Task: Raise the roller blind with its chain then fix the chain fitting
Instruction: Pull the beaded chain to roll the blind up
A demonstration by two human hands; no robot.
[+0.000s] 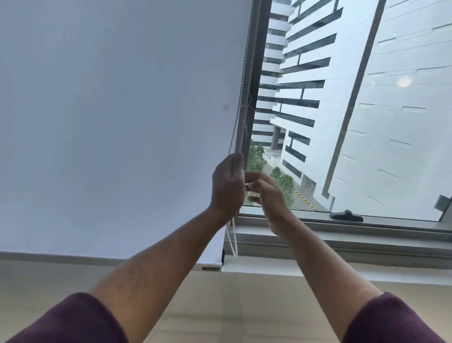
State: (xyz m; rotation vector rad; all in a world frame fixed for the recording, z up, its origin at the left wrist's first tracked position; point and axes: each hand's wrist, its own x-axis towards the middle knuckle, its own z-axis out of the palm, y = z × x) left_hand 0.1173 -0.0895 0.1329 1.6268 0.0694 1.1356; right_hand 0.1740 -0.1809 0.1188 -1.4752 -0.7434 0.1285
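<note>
Window [359,128] faces pale office blocks [416,106]; floor [234,309] seemingly beige.

Blind [102,105]: white, lowered, its bottom bar level with the sill, left of the window frame [257,64].
Chain [240,90]: beaded, hanging along the frame, loop end below the hands.
Left hand [227,185]: closed around the chain.
Right hand [265,196]: blurred, just right of the left hand; grip unclear.
Handle [346,216]: black, on the window's lower rail.

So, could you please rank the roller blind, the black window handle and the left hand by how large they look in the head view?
1. roller blind, by far the largest.
2. left hand, though it is nearer the camera.
3. black window handle, smallest.
</note>
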